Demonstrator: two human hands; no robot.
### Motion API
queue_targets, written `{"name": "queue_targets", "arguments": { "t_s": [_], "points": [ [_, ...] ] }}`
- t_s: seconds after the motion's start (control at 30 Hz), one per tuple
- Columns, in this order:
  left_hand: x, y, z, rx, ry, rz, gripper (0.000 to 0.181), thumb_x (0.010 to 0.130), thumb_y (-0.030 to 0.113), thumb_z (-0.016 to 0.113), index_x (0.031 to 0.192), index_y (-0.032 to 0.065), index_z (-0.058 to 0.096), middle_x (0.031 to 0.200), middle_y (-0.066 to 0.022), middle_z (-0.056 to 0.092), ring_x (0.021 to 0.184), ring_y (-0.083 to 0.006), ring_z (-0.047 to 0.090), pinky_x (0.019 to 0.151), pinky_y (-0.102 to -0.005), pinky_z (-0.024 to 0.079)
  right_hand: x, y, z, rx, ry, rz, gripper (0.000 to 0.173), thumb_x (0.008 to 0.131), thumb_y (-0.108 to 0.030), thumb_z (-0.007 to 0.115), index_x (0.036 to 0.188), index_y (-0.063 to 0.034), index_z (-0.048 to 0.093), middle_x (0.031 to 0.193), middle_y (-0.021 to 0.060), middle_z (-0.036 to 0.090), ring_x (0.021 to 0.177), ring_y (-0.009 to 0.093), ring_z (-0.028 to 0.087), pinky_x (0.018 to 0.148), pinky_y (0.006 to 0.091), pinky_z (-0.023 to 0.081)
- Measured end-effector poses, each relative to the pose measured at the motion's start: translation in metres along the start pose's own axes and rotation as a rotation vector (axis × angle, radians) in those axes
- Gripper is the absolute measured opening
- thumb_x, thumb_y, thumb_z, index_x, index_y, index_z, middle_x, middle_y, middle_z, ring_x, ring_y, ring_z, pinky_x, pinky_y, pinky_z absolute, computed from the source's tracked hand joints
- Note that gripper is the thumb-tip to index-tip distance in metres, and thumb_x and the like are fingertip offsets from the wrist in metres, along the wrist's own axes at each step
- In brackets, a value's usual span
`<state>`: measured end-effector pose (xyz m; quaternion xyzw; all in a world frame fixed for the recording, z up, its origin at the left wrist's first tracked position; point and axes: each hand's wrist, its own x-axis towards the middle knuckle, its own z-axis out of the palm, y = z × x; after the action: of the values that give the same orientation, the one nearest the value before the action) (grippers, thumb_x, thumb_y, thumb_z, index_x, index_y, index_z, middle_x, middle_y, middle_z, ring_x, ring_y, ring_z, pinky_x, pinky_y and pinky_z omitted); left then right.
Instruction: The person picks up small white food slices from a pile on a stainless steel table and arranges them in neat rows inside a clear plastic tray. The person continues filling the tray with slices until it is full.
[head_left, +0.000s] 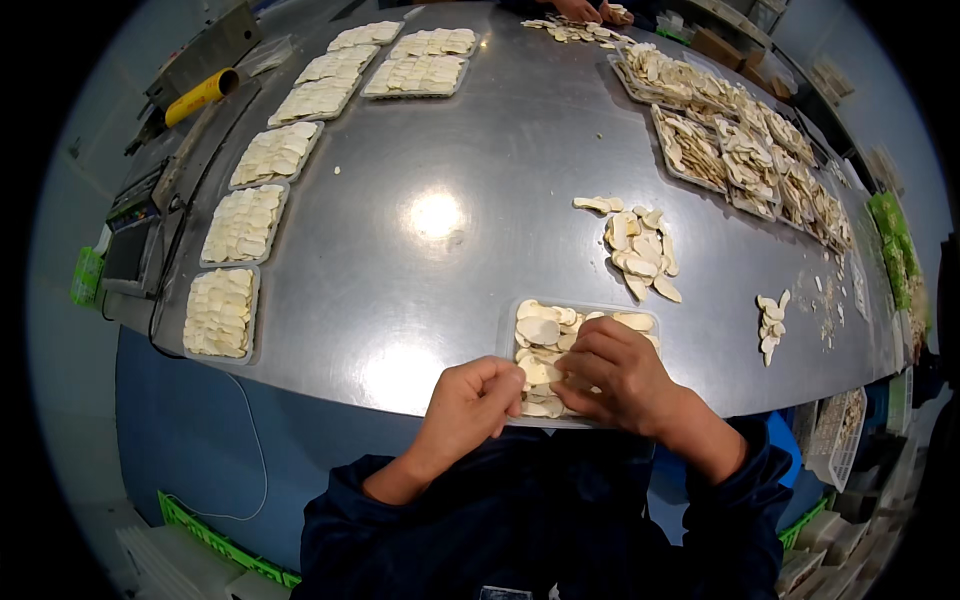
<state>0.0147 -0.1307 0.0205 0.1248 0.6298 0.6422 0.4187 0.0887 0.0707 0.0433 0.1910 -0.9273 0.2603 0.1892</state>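
Note:
A clear plastic tray (512, 330) sits at the table's near edge, in front of my body. Rows of pale mushroom slices (538, 330) lie in it. My left hand (476, 391) is at the tray's left side, fingers curled and thumb bent in; whether a slice is between them is hidden. Over the right half of the tray, my right hand (619, 375) reaches down with bent fingers among the slices. Its fingertips are partly hidden, so a grip on a slice cannot be made out. Beyond the tray lies a loose pile of mushroom slices (643, 251).
Filled trays (219, 311) line the steel table's (360, 247) left side. Trays heaped with slices (750, 154) stand at right, with a small slice cluster (771, 326) nearer. A digital scale (133, 251) is at far left. Another person's hands (581, 10) work at the far edge.

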Motion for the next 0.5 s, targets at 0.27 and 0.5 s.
{"name": "queue_targets", "arguments": {
  "t_s": [0.27, 0.5],
  "points": [
    [0.016, -0.014, -0.011, 0.151, 0.293, 0.167, 0.017, 0.091, 0.012, 0.060, 0.098, -0.0033, 0.063, 0.067, -0.0012, 0.060, 0.058, -0.0029, 0.051, 0.051, -0.0189, 0.040, 0.006, 0.019, 0.010, -0.091, -0.021, 0.044, 0.018, 0.065, -0.008, 0.073, 0.080, -0.0017, 0.063, 0.074, 0.0091, 0.057, 0.081, 0.027, 0.056, 0.069, 0.0337, 0.049],
    [0.018, -0.032, -0.010, 0.264, 0.273, 0.268, 0.021, 0.087, 0.008, 0.063, 0.104, -0.0046, 0.061, 0.066, -0.0021, 0.059, 0.057, -0.0038, 0.051, 0.052, -0.0203, 0.042, -0.018, 0.055, -0.038, -0.339, 0.245, 0.412, 0.009, 0.072, -0.008, 0.070, 0.080, -0.0067, 0.067, 0.072, 0.0057, 0.060, 0.071, 0.027, 0.058, 0.061, 0.0364, 0.050]
  ]
}}
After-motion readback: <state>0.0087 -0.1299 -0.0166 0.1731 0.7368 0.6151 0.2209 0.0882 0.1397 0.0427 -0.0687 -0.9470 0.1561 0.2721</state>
